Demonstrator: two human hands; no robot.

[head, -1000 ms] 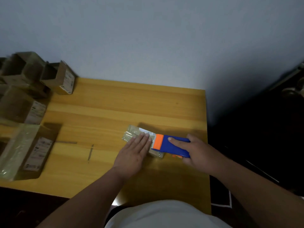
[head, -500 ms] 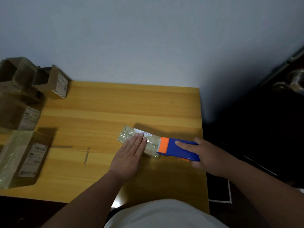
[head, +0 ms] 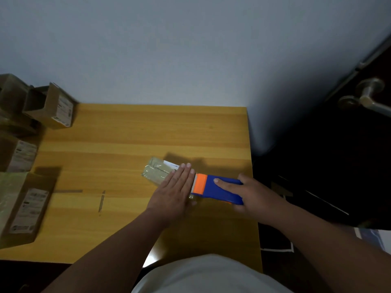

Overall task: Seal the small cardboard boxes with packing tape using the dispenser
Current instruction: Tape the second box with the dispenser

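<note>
Left hand: the left hand (head: 176, 192) lies flat, fingers straight, pressing on the small taped box (head: 159, 172).
Right hand: the right hand (head: 255, 195) grips the blue and orange tape dispenser (head: 215, 190), just beside the box's right end.
Table: the wooden table (head: 127, 140) bears both.
Far left: more cardboard boxes (head: 50, 106) are stacked.

Dispenser (head: 220, 190) blue, orange front; table (head: 127, 134) yellow wood-grain.
</note>
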